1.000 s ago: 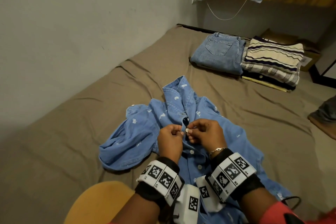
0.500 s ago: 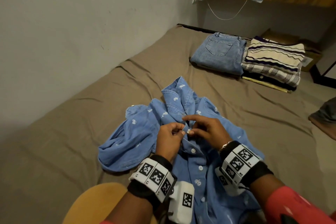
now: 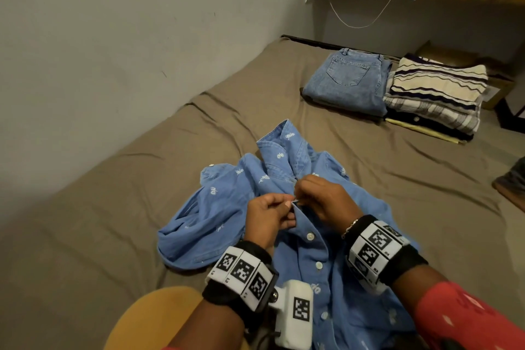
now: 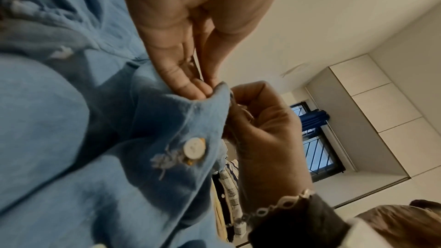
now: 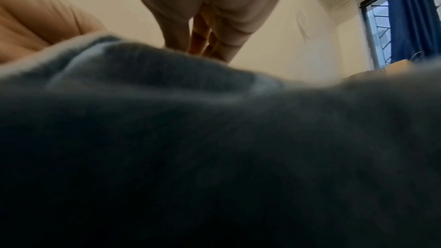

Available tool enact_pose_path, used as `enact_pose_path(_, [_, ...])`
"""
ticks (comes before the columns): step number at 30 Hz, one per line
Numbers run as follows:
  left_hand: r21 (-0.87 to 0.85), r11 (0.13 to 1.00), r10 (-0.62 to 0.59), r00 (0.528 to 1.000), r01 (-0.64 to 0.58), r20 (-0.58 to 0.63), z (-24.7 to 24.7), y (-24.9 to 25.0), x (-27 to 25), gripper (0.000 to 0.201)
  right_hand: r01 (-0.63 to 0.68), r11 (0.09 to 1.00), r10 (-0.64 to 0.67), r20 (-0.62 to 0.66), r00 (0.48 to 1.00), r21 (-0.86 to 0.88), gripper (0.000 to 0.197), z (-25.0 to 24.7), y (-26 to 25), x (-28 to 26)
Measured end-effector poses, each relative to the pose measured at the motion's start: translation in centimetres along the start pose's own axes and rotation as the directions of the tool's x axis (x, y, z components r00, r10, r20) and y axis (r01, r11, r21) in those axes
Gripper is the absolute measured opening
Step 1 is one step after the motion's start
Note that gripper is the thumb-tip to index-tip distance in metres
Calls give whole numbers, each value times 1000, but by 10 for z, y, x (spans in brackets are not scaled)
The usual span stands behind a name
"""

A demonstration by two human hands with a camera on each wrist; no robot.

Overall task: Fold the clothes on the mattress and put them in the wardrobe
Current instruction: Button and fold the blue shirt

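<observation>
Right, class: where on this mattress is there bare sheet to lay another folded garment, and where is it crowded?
Bare sheet runs along the wall, left of the blue shirt, and between the shirt and the folded jeans. The far right corner is crowded: jeans beside the striped stack. Both hands work the shirt front.

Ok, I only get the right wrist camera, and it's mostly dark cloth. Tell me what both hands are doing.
Observer: The left hand and right hand each pinch a front edge of the blue shirt, just below its collar.
Operator: Give me the buttons under them.
Observer: A white button sits just below the pinch, and the front looks closed there.
Operator: Report what's already folded.
Observer: Folded jeans lie beside a stack of striped tops at the far end of the mattress.
</observation>
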State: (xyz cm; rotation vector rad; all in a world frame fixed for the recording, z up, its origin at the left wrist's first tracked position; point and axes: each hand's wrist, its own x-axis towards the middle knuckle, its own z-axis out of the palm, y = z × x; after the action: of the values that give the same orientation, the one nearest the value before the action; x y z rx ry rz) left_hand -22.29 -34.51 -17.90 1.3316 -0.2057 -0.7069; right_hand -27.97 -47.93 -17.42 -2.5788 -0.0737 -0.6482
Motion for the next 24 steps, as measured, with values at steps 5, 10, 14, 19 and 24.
enact_pose_path(5, [10, 999, -39, 999, 39, 20, 1, 2, -1, 21, 47, 998, -47, -3, 999, -32, 6, 2, -1, -8])
enact_pose_path(10, [70, 996, -57, 996, 52, 69, 1, 7, -2, 23, 48, 994, -43, 44, 998, -102, 12, 3, 5, -15])
enact_pose_path(14, [100, 995, -25, 991, 12, 128, 4, 8, -5, 26, -202, 979, 202, 18, 979, -7, 18, 3, 4, -13])
enact_pose_path(19, [109, 992, -75, 984, 58, 159, 5, 8, -5, 20, -182, 983, 182, -52, 982, 7, 9, -2, 2, -22])
enact_pose_path(24, [488, 865, -133, 991, 116, 1, -4, 1, -3, 27, 3, 999, -12, 258, 966, 37, 24, -14, 11, -22])
